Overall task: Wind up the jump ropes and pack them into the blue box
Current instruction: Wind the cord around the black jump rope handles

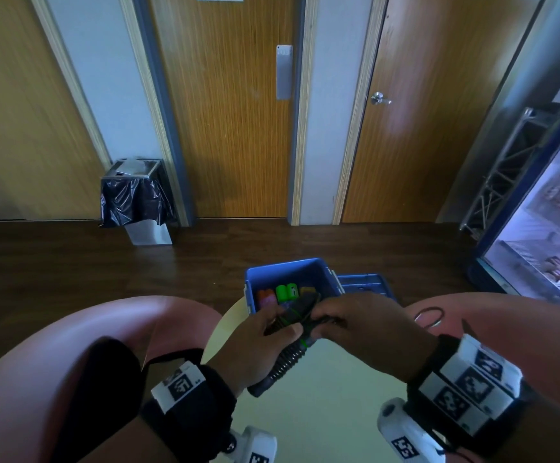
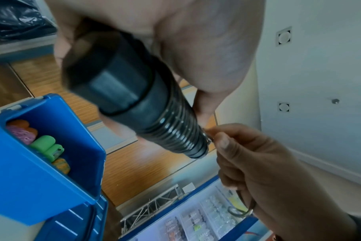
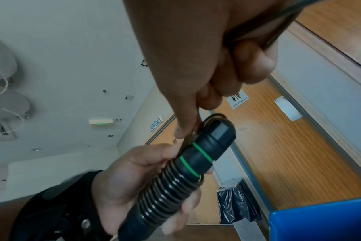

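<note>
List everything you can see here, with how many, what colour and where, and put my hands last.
jump rope handles: black with green rings, cord wound round them, held over the table; count unclear
blue box: one, open, far edge of table
wound ropes: several, orange, pink, green, yellow, inside box
lid: one, blue, right of box
table: one, pale, round
trash bin: one, metal, black liner, by wall
drinks fridge: one, blue-framed, far right
left hand: grips handles
right hand: pinches cord

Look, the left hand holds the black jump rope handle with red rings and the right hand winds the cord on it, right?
Almost. The rings on the black jump rope handle are green, not red, as the right wrist view shows. The left hand holds it and the right hand winds the cord.
</note>
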The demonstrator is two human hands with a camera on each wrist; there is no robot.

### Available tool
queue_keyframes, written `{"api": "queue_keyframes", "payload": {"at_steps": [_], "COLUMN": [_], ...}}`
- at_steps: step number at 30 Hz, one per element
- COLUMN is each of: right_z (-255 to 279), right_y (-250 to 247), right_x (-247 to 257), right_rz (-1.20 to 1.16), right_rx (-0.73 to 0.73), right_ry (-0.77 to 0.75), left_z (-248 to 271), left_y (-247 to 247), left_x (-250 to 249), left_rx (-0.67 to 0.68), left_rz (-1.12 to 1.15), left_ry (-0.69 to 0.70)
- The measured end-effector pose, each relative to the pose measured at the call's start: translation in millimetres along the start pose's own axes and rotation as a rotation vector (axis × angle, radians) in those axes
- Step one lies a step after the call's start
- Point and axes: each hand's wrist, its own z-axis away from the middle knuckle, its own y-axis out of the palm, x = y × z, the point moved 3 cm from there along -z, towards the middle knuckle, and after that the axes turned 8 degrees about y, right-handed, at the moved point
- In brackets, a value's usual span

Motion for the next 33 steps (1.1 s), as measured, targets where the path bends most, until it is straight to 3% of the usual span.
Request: {"api": "queue_keyframes", "payload": {"at_steps": [8, 12, 16, 21, 26, 29, 33], "right_z": [-5.9, -6.0, 1.4, 14.6, 25.6, 30.3, 25.7], "right_y": [-8.9, -14.2, -17.3, -19.4, -19.8, -22.7, -21.7], "right_x": [-16.5, -17.5, -7.0, -1.9, 0.5, 2.2, -4.9], "right_rz": [-0.176, -0.145, -0.082, -0.252, -0.348, -0.493, -0.674], "right_rx": [0.205, 0.199, 0.084, -0.165, -0.305, -0.344, -0.185], "right_ry": [-0.16, -0.229, -0.27, -0.246, -0.164, -0.009, 0.215], "left_z": [5.1, 10.4, 14.6, 16.3, 20.9, 22.4, 26.5], "left_y": [-0.4, 1.4, 1.8, 3.4, 6.1, 6.9, 6.9], "left_x": [-0.5, -4.8, -13.4, -26.4, -29.5, -33.3, -32.4], "left_rx": [0.089, 0.13, 0.106, 0.062, 0.082, 0.102, 0.137], "left_rz": [-0.011, 0.038, 0.101, 0.171, 0.164, 0.158, 0.129], "left_ry": [0.001, -0.037, -0.027, 0.014, 0.032, 0.045, 0.041]}}
